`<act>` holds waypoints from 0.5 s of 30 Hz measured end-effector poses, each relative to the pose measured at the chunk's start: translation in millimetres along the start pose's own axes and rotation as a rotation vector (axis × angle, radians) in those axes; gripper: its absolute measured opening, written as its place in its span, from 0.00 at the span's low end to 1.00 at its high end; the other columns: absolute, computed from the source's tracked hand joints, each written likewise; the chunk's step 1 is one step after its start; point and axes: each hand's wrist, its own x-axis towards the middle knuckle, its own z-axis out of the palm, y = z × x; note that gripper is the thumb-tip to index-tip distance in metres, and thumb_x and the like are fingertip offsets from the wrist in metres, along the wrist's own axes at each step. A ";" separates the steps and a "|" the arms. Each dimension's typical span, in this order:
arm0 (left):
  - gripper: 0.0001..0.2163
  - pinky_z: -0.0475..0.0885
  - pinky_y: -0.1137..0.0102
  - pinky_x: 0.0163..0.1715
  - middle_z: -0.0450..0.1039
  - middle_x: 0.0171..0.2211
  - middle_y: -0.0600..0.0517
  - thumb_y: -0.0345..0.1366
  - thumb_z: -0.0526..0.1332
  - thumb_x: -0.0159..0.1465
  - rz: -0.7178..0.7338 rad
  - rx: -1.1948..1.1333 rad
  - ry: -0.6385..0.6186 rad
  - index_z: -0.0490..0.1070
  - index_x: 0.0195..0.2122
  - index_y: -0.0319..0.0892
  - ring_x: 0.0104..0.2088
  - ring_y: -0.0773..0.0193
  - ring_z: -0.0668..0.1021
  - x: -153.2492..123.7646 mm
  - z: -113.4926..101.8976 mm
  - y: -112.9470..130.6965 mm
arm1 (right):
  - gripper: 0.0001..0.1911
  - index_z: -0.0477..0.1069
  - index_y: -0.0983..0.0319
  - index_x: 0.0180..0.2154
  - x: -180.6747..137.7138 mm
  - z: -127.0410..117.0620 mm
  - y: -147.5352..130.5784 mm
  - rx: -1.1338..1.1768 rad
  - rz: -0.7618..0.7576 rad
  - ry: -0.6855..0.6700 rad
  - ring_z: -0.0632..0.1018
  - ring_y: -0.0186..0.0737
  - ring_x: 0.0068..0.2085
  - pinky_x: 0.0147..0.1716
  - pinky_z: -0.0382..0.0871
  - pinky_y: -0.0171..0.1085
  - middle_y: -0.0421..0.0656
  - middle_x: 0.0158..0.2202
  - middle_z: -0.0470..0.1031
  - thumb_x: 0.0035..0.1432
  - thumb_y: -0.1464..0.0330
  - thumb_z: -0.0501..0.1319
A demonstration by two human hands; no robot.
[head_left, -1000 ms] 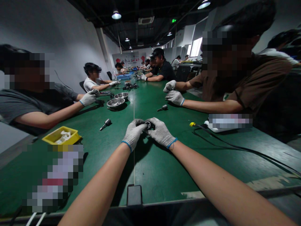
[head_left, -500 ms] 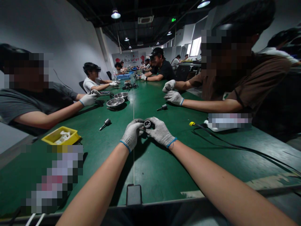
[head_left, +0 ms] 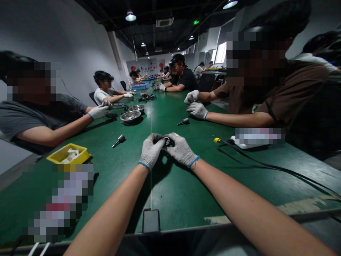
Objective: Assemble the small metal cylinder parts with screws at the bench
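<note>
Both my hands wear grey knit gloves and meet above the green table (head_left: 173,192). My left hand (head_left: 150,151) and my right hand (head_left: 181,149) are closed together on a small black round part (head_left: 167,141) with a pale centre. Most of the part is hidden by my fingers. It is held just above the table surface.
A yellow tray (head_left: 68,155) sits at the left. Two small metal-tipped parts (head_left: 118,140) (head_left: 183,122) lie ahead, with steel bowls (head_left: 130,116) beyond. A black cable (head_left: 266,165) runs along the right. A phone (head_left: 151,220) stands at the near edge. Gloved co-workers sit on both sides.
My hands have shifted slightly on the black part; my left fingers now cover more of it. The hands stay in the same place.
</note>
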 end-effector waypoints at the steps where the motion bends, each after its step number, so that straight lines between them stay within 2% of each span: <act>1: 0.05 0.74 0.69 0.38 0.77 0.28 0.54 0.35 0.67 0.53 0.014 0.027 0.000 0.74 0.30 0.41 0.32 0.63 0.78 -0.6 -0.3 0.8 | 0.15 0.79 0.62 0.45 0.0 0.2 0.2 -0.002 0.001 0.003 0.80 0.43 0.41 0.44 0.76 0.41 0.45 0.41 0.80 0.54 0.73 0.70; 7: 0.02 0.72 0.69 0.38 0.77 0.28 0.54 0.31 0.65 0.54 0.170 0.273 0.040 0.74 0.30 0.43 0.32 0.63 0.78 -5.0 -3.9 5.8 | 0.15 0.79 0.61 0.44 -0.2 0.9 0.4 -0.016 -0.026 -0.024 0.79 0.43 0.40 0.44 0.76 0.41 0.45 0.40 0.80 0.53 0.74 0.69; 15: 0.04 0.74 0.69 0.38 0.79 0.29 0.52 0.34 0.67 0.53 0.078 0.161 -0.015 0.76 0.30 0.41 0.32 0.62 0.79 -1.5 -5.1 5.5 | 0.15 0.79 0.60 0.45 -0.1 0.0 1.1 -0.023 -0.014 -0.023 0.79 0.43 0.40 0.44 0.75 0.40 0.44 0.40 0.79 0.54 0.73 0.69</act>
